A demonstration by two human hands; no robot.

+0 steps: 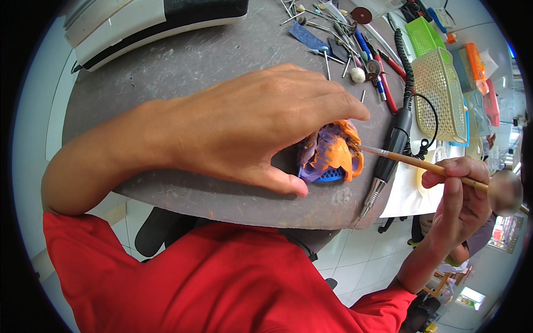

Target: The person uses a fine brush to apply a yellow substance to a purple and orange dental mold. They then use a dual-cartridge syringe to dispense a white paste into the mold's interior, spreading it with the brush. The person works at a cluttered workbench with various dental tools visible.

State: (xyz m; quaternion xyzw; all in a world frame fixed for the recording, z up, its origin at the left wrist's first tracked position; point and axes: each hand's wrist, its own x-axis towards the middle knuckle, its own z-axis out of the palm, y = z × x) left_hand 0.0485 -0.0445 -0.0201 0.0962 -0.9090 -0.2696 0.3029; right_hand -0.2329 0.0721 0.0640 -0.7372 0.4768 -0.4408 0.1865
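Observation:
A dental impression (335, 151) in orange and purple material sits in a blue perforated tray (331, 175) near the front of the grey table. My left hand (266, 114) reaches over it from the left, thumb on the near side and fingers curled round the far side; the fingertips are partly hidden. Between the thumb and fingers of my right hand (462, 191) is a thin paintbrush (413, 161) with a wooden handle. Its tip meets the right part of the impression, at a dark hollow in the orange material.
A black rotary handpiece (395, 139) with a coiled cord lies just right of the impression. Loose burs and polishing tips (355, 53) cover the back. A cream basket (438, 91) and green basket (425, 40) stand right. At the back left is a white-and-black machine (127, 30). Another person (480, 236) sits beyond.

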